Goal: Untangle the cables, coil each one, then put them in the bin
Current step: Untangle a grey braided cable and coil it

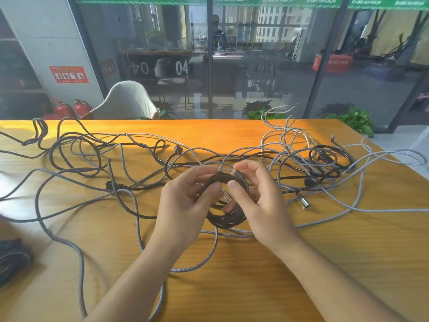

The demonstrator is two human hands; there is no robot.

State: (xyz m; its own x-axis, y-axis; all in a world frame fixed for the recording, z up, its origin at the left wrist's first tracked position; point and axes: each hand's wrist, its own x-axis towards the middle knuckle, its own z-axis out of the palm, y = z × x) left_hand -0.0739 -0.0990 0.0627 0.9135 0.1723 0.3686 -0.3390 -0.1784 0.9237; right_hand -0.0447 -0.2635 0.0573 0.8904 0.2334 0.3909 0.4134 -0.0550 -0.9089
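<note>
A dark braided cable wound into a small coil (226, 218) hangs between both hands above the middle of the wooden table (325, 263). My left hand (185, 205) grips the coil's left side, thumb on top. My right hand (257, 201) holds its right side and pinches the cable's end near the top of the coil. Several grey braided cables (130, 205) and black cables (144, 145) lie tangled across the table. A second dark bundle of cable (329, 156) lies at the far right. No bin is in view.
A dark braided bundle (11, 259) lies at the table's left edge. A silver plug (306, 204) lies right of my hands. A white chair (130, 101) stands behind the table, in front of a glass wall. Two fire extinguishers (69, 110) and potted plants (355, 119) are on the floor.
</note>
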